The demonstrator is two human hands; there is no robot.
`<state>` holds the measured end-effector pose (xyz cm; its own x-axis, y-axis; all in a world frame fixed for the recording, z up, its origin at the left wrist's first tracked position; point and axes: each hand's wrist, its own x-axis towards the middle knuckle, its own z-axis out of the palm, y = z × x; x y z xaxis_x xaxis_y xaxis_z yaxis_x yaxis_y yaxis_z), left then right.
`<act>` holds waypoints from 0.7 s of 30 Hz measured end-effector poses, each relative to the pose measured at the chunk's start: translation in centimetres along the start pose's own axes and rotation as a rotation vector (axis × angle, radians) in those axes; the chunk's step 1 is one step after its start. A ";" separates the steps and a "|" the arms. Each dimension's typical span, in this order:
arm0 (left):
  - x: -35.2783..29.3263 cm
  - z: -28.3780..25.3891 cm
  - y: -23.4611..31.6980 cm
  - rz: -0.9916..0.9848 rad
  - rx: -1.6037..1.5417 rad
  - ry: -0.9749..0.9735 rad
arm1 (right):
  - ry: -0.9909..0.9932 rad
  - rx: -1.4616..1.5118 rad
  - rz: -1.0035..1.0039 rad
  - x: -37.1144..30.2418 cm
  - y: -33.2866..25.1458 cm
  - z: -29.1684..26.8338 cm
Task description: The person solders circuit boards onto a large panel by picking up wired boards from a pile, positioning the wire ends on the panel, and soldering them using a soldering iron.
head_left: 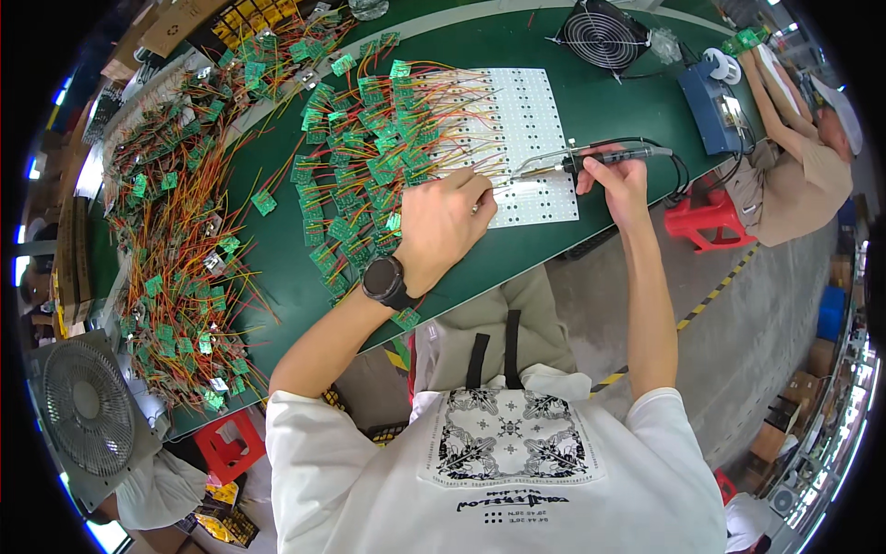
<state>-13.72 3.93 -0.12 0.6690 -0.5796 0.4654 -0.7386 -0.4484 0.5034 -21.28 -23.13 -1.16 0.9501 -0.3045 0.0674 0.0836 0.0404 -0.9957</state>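
Observation:
My right hand (616, 175) is wrapped round a soldering iron (574, 164), a black-handled one with a thin metal guide along it. Its tip points left over a white panel (544, 205) dotted with small pads. On the panel's left part, my left hand (448, 222) is closed with thumb and fingers together near the iron's tip; what they pinch is hidden. Red, yellow and dark wires (461, 88) run from the panel to rows of small green circuit boards (374, 152), some lying beside and under my left hand. A black watch sits on my left wrist.
A large heap of wired boards (175, 268) covers the table's left side. At the back stands a black fan (604, 39); a blue box unit (715, 106) with a solder reel is at right. Another person (803, 175) sits beyond it by a red stool (706, 222).

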 end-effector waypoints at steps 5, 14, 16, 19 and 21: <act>0.0 0.2 0.0 -0.015 0.006 -0.021 | -0.022 -0.008 -0.006 -0.2 0.0 0.0; 0.0 0.0 0.2 -0.009 0.013 -0.030 | -0.033 -0.029 -0.014 -0.3 -0.1 0.1; 0.0 -0.1 0.2 -0.011 0.011 -0.029 | -0.035 -0.026 -0.013 -0.3 -0.1 0.0; 0.0 0.0 0.1 -0.006 0.005 -0.023 | -0.033 -0.027 -0.022 -0.2 0.1 0.0; 0.1 -0.1 0.1 0.000 0.009 -0.027 | -0.012 0.025 -0.032 0.1 0.4 -0.3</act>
<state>-13.72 3.87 0.02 0.6665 -0.5975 0.4457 -0.7395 -0.4543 0.4967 -21.27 -23.45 -1.60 0.9504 -0.2942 0.1004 0.1217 0.0550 -0.9910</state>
